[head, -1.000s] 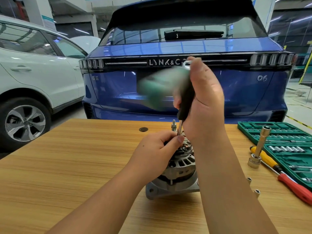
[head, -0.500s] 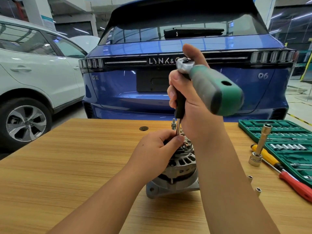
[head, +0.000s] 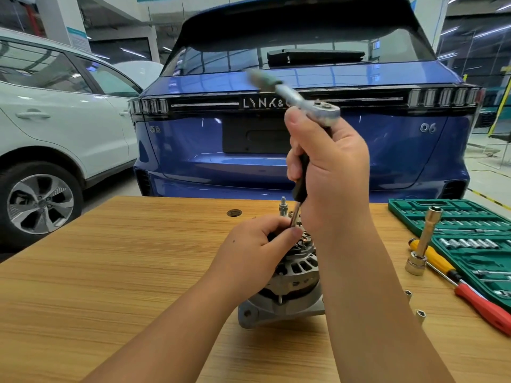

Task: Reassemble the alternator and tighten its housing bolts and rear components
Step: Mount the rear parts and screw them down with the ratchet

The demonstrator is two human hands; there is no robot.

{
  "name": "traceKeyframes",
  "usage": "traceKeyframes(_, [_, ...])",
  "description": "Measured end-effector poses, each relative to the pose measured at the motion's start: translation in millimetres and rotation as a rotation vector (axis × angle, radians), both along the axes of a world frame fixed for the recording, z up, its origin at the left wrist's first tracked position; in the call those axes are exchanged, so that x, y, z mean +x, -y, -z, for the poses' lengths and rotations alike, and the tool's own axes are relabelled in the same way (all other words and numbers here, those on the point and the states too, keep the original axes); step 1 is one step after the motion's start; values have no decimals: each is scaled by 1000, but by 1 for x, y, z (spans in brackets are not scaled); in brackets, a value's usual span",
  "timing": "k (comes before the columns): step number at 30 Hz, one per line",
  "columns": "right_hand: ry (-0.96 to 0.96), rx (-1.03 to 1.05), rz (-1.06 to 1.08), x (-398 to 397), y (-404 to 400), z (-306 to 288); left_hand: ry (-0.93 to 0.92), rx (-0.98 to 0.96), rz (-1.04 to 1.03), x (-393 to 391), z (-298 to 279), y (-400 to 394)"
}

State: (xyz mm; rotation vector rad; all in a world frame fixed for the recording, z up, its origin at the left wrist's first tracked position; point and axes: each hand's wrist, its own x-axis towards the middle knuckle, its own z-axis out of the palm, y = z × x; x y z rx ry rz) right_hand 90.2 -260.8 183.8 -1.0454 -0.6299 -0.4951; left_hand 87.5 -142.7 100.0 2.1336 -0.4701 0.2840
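A silver alternator (head: 293, 275) stands on the wooden table (head: 110, 272), rear face up, with a threaded stud (head: 283, 207) at its back. My left hand (head: 257, 252) rests on its top and pinches the thin metal shaft (head: 295, 215) of a driver at the tip. My right hand (head: 329, 172) grips the driver's black handle (head: 300, 178) upright above the alternator. A ratchet wrench (head: 312, 105) sits on the handle's top, its green-grey grip blurred and pointing up left. The fastener under the tip is hidden by my fingers.
A green socket case (head: 470, 239) lies open at the right edge. Beside it stand a long socket on an extension (head: 423, 241) and a yellow and red screwdriver (head: 464, 288). Two small sockets (head: 420, 316) lie near my right forearm. A blue car (head: 249, 161) is parked behind the table.
The ratchet's grip has swung round on top of the driver, from pointing toward me on the right to pointing up left. Both hands stay in place on the alternator.
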Motion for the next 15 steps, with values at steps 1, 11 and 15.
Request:
traceKeyframes(1, [-1,-21,-26,1,0,0,-1,0,1,0,0,0])
traceKeyframes(11, [139,-83,-35,2,-8,4,-19,-27,-6,1,2,0])
traceKeyframes(15, [-31,-54,-176,-7,-5,-15,-24,-30,-2,1,1,0])
